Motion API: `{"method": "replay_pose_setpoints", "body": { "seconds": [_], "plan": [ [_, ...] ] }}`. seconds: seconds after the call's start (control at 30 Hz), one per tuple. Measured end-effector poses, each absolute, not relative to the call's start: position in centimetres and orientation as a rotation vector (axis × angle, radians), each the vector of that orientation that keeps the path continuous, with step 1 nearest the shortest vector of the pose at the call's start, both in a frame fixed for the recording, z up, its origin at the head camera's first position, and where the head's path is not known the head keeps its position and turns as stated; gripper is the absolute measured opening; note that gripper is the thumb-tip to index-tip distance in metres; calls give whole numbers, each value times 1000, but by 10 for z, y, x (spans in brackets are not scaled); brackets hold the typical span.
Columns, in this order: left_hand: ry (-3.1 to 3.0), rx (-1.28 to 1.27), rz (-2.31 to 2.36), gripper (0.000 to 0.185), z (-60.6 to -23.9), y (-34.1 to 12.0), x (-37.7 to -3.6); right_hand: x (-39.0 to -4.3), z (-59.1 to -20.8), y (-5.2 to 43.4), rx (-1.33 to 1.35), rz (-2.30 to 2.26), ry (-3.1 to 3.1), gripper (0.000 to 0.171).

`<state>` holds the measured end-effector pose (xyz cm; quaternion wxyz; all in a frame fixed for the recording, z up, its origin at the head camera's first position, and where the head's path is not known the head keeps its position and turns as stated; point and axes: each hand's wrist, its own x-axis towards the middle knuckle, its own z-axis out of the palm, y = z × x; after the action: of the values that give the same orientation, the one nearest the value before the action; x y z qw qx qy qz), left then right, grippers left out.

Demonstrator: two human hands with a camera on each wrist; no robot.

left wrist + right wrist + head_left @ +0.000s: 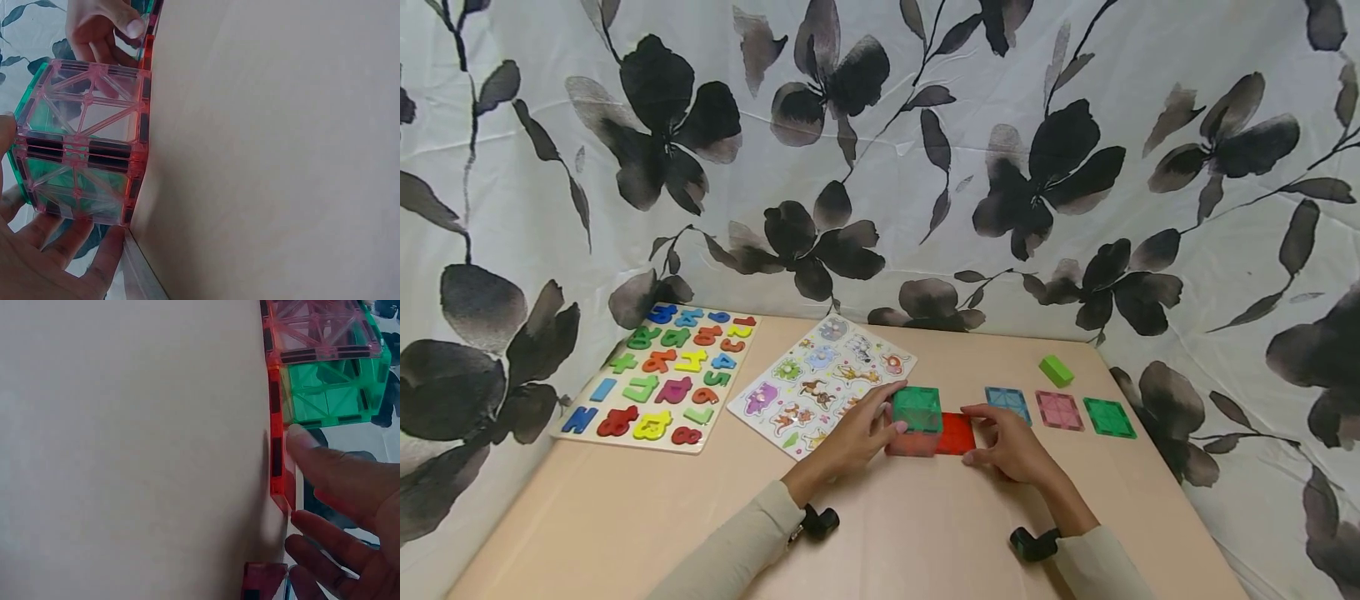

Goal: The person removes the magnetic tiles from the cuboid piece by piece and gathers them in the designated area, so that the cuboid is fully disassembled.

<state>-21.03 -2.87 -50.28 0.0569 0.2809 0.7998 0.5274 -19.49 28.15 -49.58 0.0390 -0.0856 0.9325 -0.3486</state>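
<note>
A see-through magnetic-tile cube [916,422] stands on the table, with a green top and pink clear sides; its right side looks green in the right wrist view. My left hand [859,437] holds the cube from its left, several fingertips [111,240] against that side and the thumb near the top edge. Flat against the cube's right base lies a red magnetic tile [953,434]. At its free end, my right hand [1011,442] holds the red tile between thumb and index finger, while its other fingers extend past the edge.
Right of the hands lie blue [1009,403], pink [1060,410] and green [1109,417] magnetic tiles, with a lime-green block [1056,371] behind. An animal puzzle board [880,346] and a letter-and-number board [580,431] lie to the left. Patterned fabric [925,208] hangs behind the table.
</note>
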Motion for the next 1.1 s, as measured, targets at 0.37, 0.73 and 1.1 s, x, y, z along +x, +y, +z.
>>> {"method": "replay_pose_setpoints", "body": {
  "seconds": [0.37,0.73,1.1],
  "plan": [
    [2424,863,1595,65,-502,-29,-210,-206,-499,282,-382,-1140,2750,68],
    [2428,867,1594,65,-501,-29,-210,-203,-491,282,-252,-1377,2595,67],
    [2453,878,1592,63,-500,-28,-210,-192,-488,280,-72,-1618,2519,36]
  ]
}}
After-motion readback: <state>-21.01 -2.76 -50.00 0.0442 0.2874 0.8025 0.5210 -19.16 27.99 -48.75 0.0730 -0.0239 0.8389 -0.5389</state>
